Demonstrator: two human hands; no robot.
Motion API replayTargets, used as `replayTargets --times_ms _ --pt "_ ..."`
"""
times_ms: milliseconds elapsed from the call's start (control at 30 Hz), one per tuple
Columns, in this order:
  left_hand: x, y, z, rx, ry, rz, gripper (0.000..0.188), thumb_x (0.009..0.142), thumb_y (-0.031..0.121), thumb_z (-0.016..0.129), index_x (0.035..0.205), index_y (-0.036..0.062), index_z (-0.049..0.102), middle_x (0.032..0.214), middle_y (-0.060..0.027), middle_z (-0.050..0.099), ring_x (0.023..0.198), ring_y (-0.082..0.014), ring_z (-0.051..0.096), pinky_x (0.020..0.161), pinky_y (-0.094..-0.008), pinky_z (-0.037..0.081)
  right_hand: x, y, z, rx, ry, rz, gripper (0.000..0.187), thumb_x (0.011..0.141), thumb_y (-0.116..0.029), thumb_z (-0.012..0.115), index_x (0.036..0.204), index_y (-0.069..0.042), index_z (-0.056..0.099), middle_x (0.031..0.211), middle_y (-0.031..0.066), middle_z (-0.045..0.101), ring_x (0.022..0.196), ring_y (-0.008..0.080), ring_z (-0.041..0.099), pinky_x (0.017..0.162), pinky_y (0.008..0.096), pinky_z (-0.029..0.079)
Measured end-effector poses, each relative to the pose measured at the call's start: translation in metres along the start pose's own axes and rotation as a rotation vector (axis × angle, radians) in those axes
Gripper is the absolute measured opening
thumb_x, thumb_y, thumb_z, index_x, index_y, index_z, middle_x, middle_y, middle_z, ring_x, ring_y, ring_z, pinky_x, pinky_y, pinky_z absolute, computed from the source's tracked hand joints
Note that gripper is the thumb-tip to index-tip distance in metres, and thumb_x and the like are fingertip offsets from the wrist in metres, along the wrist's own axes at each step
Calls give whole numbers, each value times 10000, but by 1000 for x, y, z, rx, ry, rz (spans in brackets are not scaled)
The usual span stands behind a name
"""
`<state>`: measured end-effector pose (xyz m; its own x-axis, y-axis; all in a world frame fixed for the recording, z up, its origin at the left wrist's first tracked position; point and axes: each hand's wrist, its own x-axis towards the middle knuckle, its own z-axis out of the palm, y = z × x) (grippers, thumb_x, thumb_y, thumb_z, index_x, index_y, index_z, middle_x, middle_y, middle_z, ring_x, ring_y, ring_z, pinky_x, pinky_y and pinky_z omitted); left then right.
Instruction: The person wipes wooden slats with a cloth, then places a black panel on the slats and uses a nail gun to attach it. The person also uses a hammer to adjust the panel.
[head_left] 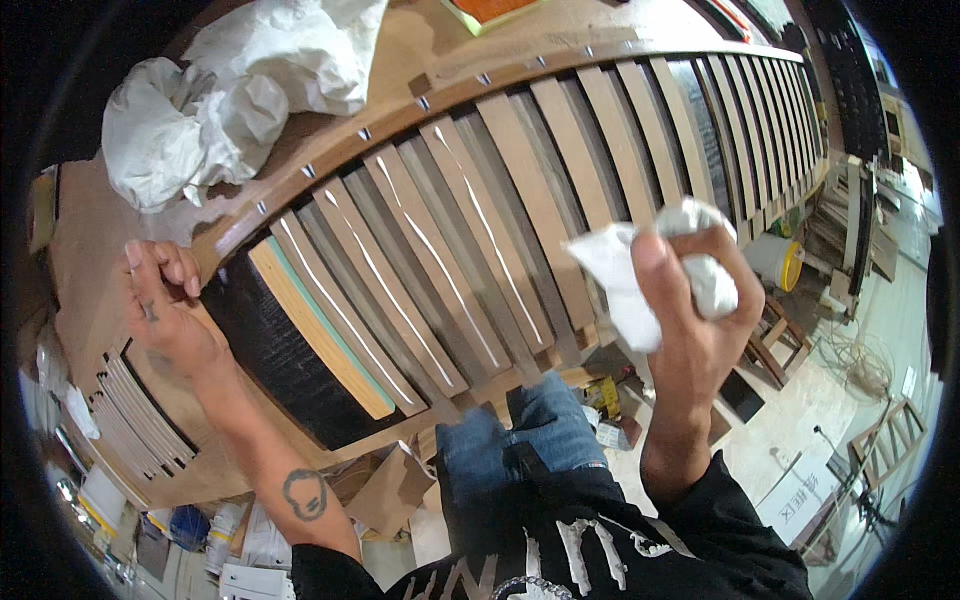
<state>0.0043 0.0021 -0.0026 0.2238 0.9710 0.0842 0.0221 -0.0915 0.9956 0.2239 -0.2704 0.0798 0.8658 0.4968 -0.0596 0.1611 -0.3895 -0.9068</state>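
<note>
My right hand [695,310] is closed round a crumpled white sheet [625,285], paper or thin plastic, with a pointed corner sticking out to the left. It is held up over the front edge of a long row of brown wooden slats [535,185]. Thin white lines of what looks like glue run along several slats on the left. My left hand [165,305], loosely bent with fingers apart and nothing visible in it, hovers by the left corner of the slatted frame. Near it a yellow wood strip [320,325] with a green edge lies beside a black panel [290,350].
A big crumpled white plastic bag [215,110] lies on the table at the back left. A stack of narrow strips [140,410] is at the far left. To the right stand a white bucket [775,262] with a yellow rim and wooden frames [780,340] on the floor.
</note>
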Motion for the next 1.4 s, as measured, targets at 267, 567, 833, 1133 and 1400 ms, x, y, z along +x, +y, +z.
replayTargets --times_ms 267,567,833,1133,1400 --pt "-1 3 -5 -41 -23 -3 346 1078 242 487 783 60 491 658 -14 404 562 -95 330 525 -257 272 79 17 49 -149 -11 -431 234 883 -231 795 800 -44 681 761 -9 607 699 68 560 612 237 429" --pt "0 -3 -8 -85 -41 20 297 1082 181 474 819 44 500 681 -17 413 574 -97 348 545 -248 302 83 20 52 -208 -25 -504 233 855 -177 813 768 -21 663 767 28 605 725 126 550 676 278 429" --pt "-2 -3 -6 6 -62 47 304 1080 201 473 802 81 453 714 -4 361 595 -104 347 563 -267 273 80 17 48 -195 -51 -483 219 842 -152 806 757 -12 659 738 38 588 711 131 542 651 283 413" --pt "2 -9 -21 -55 -155 78 344 1092 250 461 809 55 482 680 -8 376 574 -107 361 544 -256 296 62 15 29 -262 -53 -498 183 692 -19 808 697 -30 625 673 82 615 622 216 559 538 317 436" --pt "6 -13 -26 29 -69 15 248 1072 194 514 993 -30 582 771 -39 454 693 -131 441 623 -268 379 40 19 9 -270 -93 -527 190 683 -20 821 706 -39 634 689 88 626 627 232 583 542 327 462"
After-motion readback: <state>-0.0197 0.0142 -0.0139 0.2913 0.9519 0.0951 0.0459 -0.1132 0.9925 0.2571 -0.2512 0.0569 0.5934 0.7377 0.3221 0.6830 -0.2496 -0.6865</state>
